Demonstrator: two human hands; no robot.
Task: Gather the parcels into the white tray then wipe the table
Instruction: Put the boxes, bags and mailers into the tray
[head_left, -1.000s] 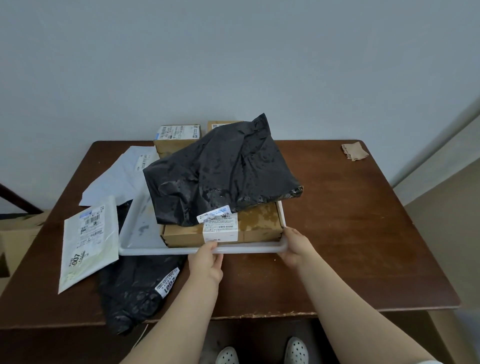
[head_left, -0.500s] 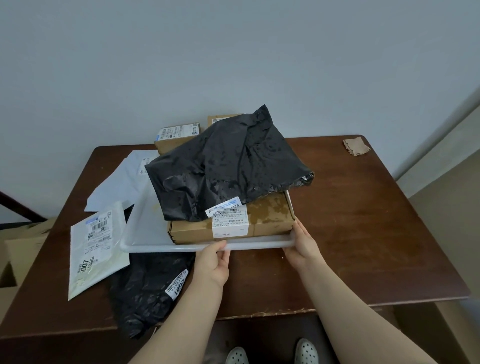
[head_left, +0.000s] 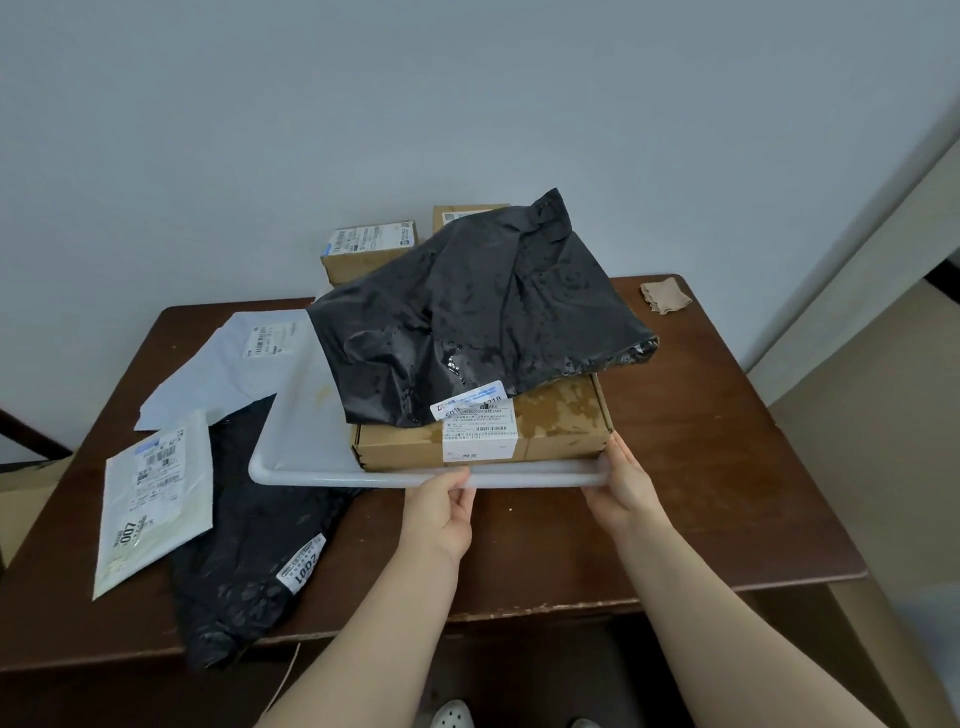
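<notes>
Up comes the tray (head_left: 322, 475), off the table (head_left: 701, 467)!
Left hand (head_left: 441, 512) and right hand (head_left: 623, 483) curl fingers round its near rim, higher than a second ago; box (head_left: 561, 431) and black bag (head_left: 467, 322) ride inside.

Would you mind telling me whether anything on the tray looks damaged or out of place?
Yes. The black bag atop the cardboard box in the white tray glistens with droplets and overhangs the tray's right side; the box top shows dark wet-looking blotches.
</notes>
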